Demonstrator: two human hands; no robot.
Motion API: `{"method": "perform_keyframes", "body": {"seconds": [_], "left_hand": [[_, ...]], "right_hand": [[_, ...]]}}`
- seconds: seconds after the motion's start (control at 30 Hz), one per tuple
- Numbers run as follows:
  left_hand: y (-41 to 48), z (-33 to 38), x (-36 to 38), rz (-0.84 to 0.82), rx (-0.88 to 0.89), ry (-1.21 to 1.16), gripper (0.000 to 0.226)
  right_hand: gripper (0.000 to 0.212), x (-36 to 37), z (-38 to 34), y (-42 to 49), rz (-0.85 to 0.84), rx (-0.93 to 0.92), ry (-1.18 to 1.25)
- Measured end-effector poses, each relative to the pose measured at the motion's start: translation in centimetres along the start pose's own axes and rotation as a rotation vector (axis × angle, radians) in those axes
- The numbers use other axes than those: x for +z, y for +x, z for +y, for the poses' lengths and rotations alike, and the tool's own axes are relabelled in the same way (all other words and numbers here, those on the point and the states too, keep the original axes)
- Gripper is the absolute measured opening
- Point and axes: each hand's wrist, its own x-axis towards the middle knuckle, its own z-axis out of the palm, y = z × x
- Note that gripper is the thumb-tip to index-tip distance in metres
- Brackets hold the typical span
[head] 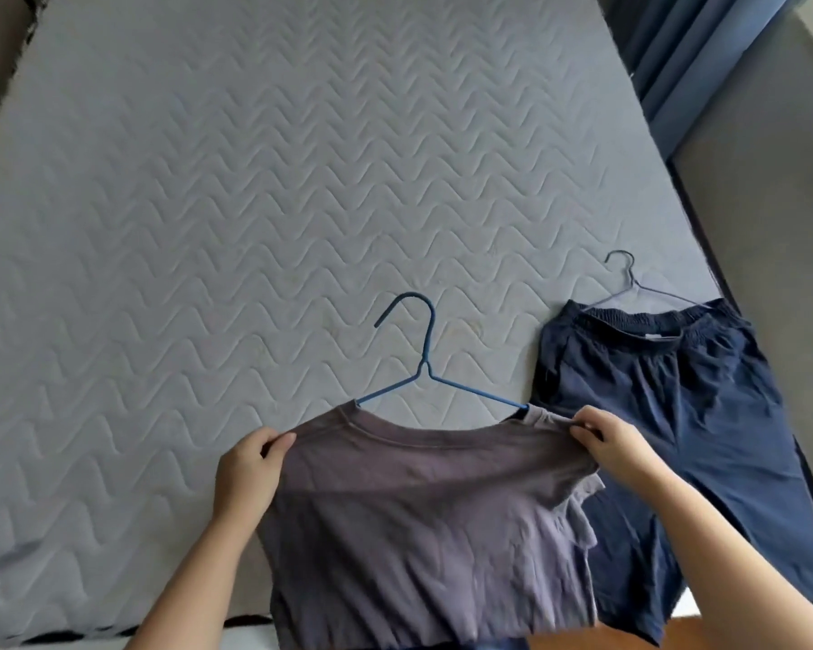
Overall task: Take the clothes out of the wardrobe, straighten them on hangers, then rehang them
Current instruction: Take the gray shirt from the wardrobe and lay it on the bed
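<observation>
step: we are straightening the grey shirt [423,509] on the blue hanger [425,363] | hands: left hand [247,466] and right hand [616,438] are pinching its shoulders; we are advising even outward tension, collar centred

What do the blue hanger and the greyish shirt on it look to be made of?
The blue hanger looks like thin wire with a matte blue coating: slim, twisted at the neck. The greyish shirt seems a soft knit, likely cotton: it creases and drapes limply, with a stitched collar.
</observation>
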Motion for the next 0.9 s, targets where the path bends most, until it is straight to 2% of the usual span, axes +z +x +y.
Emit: {"method": "perform_keyframes", "body": {"seconds": [0.13,0.27,0.4,0.63,0.73,0.8,0.9], "left_hand": [[3.6,0.7,2.2,0.021,-0.021,0.044,0.023],[9.6,2.9,3.9,0.061,0.013,0.041,0.022],[17.0,6.0,6.5,0.078,0.111,0.044,0.026],[27.8,7.1,15.2,0.037,0.133,0.080,0.024],[30.7,6.1,19.1,0.022,0.111,0.101,0.024],[31.9,5.6,21.3,0.008,0.095,0.115,0.025],[32.8,4.7,23.5,0.067,0.143,0.137,0.025]], "right_hand": [[0.027,0.4,0.7,4.7,0.002,0.075,0.038],[0.011,-0.8,-0.9,10.5,0.122,0.030,0.051],[0.011,-1.7,-1.3,17.0,0.260,0.007,0.101],[0.011,-0.6,1.0,27.4,0.273,0.105,0.081],[0.009,1.2,3.0,31.2,0.250,0.158,0.036],[0.015,2.8,4.2,33.0,0.253,0.174,-0.012],[0.019,5.1,5.4,34.3,0.388,0.167,-0.194]]}}
